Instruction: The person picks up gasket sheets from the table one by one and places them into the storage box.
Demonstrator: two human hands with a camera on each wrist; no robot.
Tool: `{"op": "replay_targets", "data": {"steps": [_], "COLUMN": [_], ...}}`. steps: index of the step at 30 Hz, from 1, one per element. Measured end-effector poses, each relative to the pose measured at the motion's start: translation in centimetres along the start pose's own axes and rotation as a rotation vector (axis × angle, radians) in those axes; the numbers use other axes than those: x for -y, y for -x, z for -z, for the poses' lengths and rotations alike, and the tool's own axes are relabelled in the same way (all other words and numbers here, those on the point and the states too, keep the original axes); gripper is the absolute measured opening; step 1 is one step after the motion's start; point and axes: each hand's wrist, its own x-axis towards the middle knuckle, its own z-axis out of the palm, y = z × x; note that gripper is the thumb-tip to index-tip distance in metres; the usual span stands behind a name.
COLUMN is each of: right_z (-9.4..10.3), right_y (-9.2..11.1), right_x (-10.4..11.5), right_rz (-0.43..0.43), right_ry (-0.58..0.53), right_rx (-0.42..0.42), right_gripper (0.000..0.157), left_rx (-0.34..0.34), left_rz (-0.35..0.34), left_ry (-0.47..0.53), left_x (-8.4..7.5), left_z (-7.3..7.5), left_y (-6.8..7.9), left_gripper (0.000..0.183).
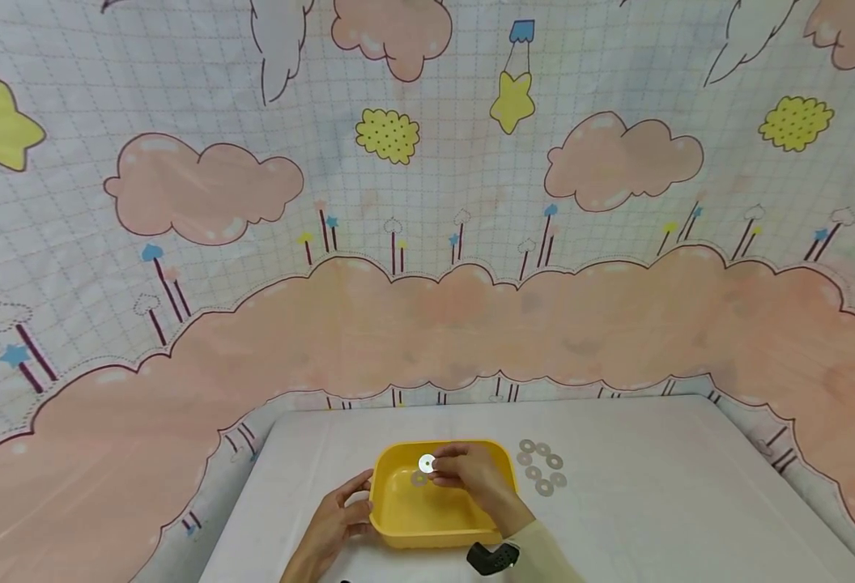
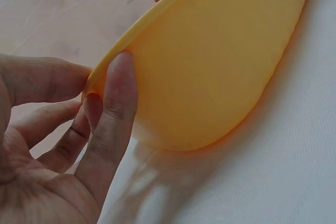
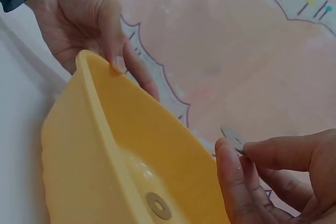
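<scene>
A yellow plastic basin (image 1: pixel 413 540) stands on the white table. At its left side my left hand (image 1: pixel 331 518) holds the rim, the thumb (image 2: pixel 118 93) lying along the outer wall. Over the basin, my right hand (image 1: pixel 474 473) pinches a flat metal washer (image 3: pixel 231 136) between thumb and fingers. The washer's round face and centre hole show in the head view. On the basin floor lies another grey washer (image 3: pixel 158 206), below the right hand.
Several more washers (image 1: pixel 544 487) lie loosely grouped on the white tabletop (image 1: pixel 661 502), just right of the basin. Behind the table hangs a patterned cloth (image 1: pixel 471 324) with clouds and stars. A black device (image 1: pixel 491 559) sits on the right wrist.
</scene>
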Motion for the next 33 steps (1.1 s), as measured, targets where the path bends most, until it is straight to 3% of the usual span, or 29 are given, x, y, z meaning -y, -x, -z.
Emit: {"op": "replay_targets", "data": {"steps": [3, 15, 33], "right_z": [-0.2, -1.4, -1.9], "right_y": [-0.2, -1.2, -2.1], "right_x": [-0.4, -2.0, -2.0], "right_rz": [-0.028, -0.098, -0.172], "right_ry": [-0.034, 0.057, 0.131], "right_rx": [0.018, -0.03, -0.017], "right_gripper": [0.024, 0.021, 0.013], "left_rx": [-0.006, -0.007, 0.0], "left_rz": [-0.002, -0.01, -0.024], "left_ry": [-0.004, -0.008, 0.011], "left_x": [0.0, 0.1, 0.2], "left_z": [0.0, -0.1, -0.3], "left_y": [0.1, 0.3, -0.1], "left_gripper": [0.07, 0.07, 0.069]}}
